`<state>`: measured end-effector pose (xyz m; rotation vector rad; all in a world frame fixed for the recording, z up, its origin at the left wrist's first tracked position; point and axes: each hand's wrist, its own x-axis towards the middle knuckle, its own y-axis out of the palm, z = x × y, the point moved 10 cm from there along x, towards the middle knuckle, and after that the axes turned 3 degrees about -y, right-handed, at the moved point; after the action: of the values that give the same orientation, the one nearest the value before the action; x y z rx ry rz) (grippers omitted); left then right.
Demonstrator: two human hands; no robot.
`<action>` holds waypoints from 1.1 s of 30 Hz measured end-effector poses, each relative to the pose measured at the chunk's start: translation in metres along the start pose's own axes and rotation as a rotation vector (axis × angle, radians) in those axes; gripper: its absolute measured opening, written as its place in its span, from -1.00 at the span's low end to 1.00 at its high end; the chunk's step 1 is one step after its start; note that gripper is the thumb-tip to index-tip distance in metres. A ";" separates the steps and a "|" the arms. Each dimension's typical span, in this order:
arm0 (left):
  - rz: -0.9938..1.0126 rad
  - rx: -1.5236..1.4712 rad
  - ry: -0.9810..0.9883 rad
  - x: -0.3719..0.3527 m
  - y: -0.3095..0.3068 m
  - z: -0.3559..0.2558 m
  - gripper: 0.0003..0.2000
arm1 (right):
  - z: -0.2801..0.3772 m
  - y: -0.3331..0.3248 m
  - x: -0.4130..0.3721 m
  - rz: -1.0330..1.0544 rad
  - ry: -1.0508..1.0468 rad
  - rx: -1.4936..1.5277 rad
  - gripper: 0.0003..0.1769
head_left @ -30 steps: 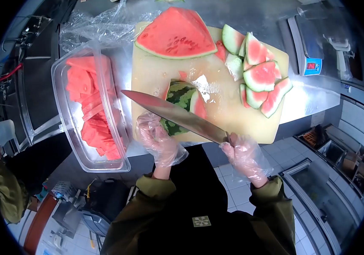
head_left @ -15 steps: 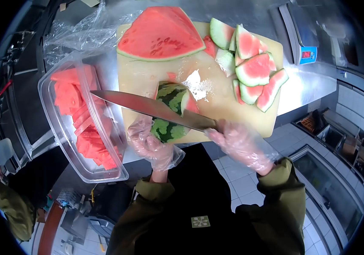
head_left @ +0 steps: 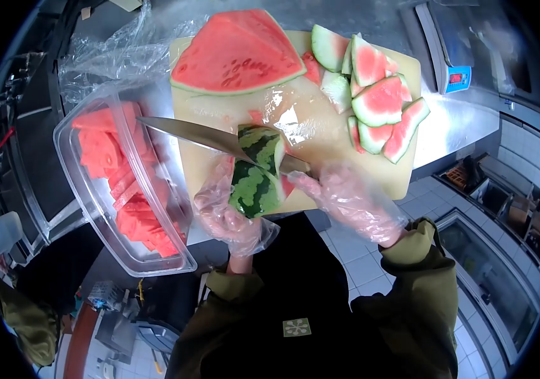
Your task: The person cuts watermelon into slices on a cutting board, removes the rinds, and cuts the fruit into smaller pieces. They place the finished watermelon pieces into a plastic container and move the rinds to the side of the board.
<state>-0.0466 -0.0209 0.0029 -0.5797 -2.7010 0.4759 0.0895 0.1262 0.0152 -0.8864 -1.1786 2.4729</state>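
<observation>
My right hand [head_left: 349, 196], in a clear plastic glove, grips the handle of a long kitchen knife [head_left: 188, 131]. The blade points left and has sunk into the green striped rind of a watermelon piece [head_left: 254, 189], rind side up on the cutting board [head_left: 380, 180]. Gloved as well, my left hand [head_left: 229, 211] is closed around the near left side of that piece. A large red watermelon wedge [head_left: 238, 54] lies at the board's far left. Several cut-off rind pieces [head_left: 377, 101] are heaped at its far right.
Left of the board stands a clear plastic container [head_left: 147, 271] with cut watermelon [head_left: 118, 167] inside. Crumpled plastic wrap [head_left: 102, 54] lies behind it. A scale with a blue display panel [head_left: 456, 79] sits at the far right, and the metal counter's edge runs close to my body.
The knife blade has gone from lying over the watermelon piece to cutting into its rind. The piece looks slightly turned, and my left hand has shifted a little nearer to me.
</observation>
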 end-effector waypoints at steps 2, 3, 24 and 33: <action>0.017 -0.148 -0.082 0.003 0.003 0.007 -0.35 | -0.020 0.007 -0.006 0.104 0.212 0.133 -0.48; 0.018 -0.231 -0.125 0.006 0.006 0.010 -0.34 | -0.025 0.009 -0.006 0.129 0.215 0.141 -0.47; 0.106 0.161 0.014 -0.005 0.011 -0.054 -0.12 | -0.062 0.005 -0.001 0.306 0.273 0.241 -0.51; 0.266 0.229 0.012 0.005 0.017 -0.059 -0.21 | -0.052 -0.029 -0.003 0.283 0.184 0.162 -0.50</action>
<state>-0.0224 0.0107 0.0499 -0.8743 -2.5198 0.8333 0.1233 0.1751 0.0137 -1.2763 -0.8282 2.5863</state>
